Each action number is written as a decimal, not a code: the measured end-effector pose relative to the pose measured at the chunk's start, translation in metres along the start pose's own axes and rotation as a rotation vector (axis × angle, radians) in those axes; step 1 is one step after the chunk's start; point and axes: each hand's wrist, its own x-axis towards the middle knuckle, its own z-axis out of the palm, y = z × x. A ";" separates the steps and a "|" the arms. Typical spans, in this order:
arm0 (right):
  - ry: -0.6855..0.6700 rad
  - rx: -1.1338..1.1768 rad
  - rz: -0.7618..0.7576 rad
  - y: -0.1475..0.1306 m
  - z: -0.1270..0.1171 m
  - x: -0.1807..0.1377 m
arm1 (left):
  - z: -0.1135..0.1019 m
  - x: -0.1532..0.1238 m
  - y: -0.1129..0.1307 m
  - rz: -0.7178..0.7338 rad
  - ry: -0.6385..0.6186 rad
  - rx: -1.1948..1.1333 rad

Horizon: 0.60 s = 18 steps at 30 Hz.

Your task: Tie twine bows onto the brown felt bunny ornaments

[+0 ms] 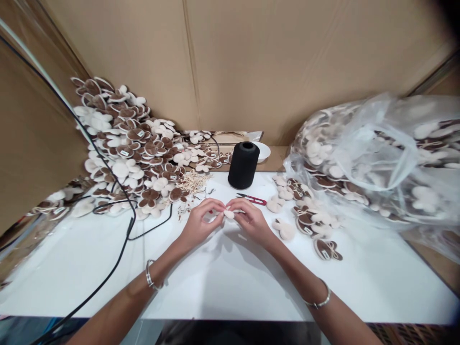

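Note:
A small cream plush piece (229, 214) is pinched between my two hands over the white table (215, 278). My left hand (204, 220) grips its left side with thumb and fingertips. From the other side my right hand (251, 220) holds it with closed fingertips, which hide much of it. Just beyond my right hand lies a pair of red thread snips (252, 199). A cone of black thread (243, 165) stands behind the snips. To the right of my hand are several brown and cream plush pieces, one with a bow and a small label (327, 250).
A large heap of brown and cream plush pieces (143, 148) rises at the left, with loose cream strips (194, 182) beside it. A clear plastic bag (377, 158) full of similar pieces fills the right. Black cable (124, 244) crosses the left side; cardboard (244, 67) stands behind.

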 end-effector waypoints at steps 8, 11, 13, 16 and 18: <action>0.002 -0.098 -0.078 -0.002 -0.001 -0.001 | -0.002 0.003 0.003 -0.076 -0.019 -0.040; -0.009 -0.108 -0.101 -0.001 -0.002 -0.002 | -0.002 0.004 0.004 -0.105 -0.023 -0.064; -0.026 -0.117 -0.116 -0.001 -0.003 -0.002 | -0.002 0.005 0.003 -0.126 -0.019 -0.093; -0.050 -0.128 -0.125 -0.001 -0.003 -0.002 | -0.002 0.005 0.001 -0.160 -0.011 -0.126; -0.043 -0.128 -0.122 0.000 -0.004 -0.002 | -0.004 0.005 0.001 -0.168 -0.017 -0.134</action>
